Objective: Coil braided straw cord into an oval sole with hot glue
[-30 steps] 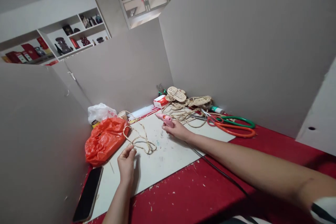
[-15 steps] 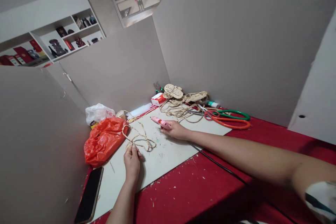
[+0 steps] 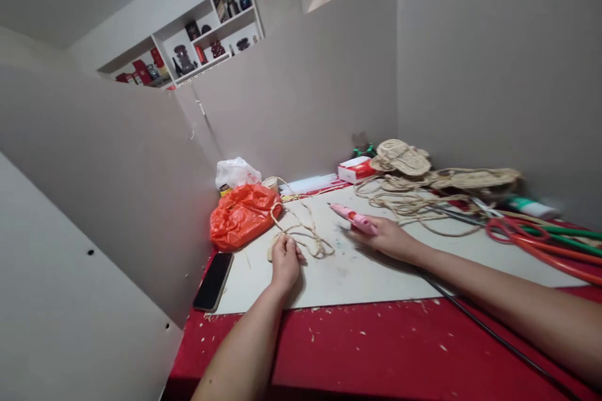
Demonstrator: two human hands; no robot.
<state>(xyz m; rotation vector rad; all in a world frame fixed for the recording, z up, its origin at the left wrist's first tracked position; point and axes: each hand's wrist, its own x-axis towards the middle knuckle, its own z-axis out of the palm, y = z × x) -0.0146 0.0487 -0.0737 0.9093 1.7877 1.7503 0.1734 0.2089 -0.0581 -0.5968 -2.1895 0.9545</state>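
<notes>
At a red-covered counter point(image 3: 343, 346) walled by grey panels, a person works with both bare hands over a white board point(image 3: 362, 285). The left hand point(image 3: 285, 263) has its grip pinched, fingers drawn together on a braided straw cord point(image 3: 321, 245), whose loose loops lie on the board just beyond the knuckles; a small coiled part shows at the outer side of the fingers, its exact hold hidden. The right hand point(image 3: 389, 239) has its grip wrapped around a pink glue gun point(image 3: 353, 218), nozzle angled away and toward the left, well apart from the straw; whether a finger presses the trigger cannot be told from here. A black power lead point(image 3: 475, 324) trails beneath the right forearm. Good handling here, in this onlooker's judgement, would mean holding the coil flat and firm, bringing the nozzle low to the straw, laying a thin, even line, and pressing only once the tip is clear of fingertips. The lead wants slack, and the orange plastic bag point(image 3: 244, 217) beside the loops is best given a wide berth.
</notes>
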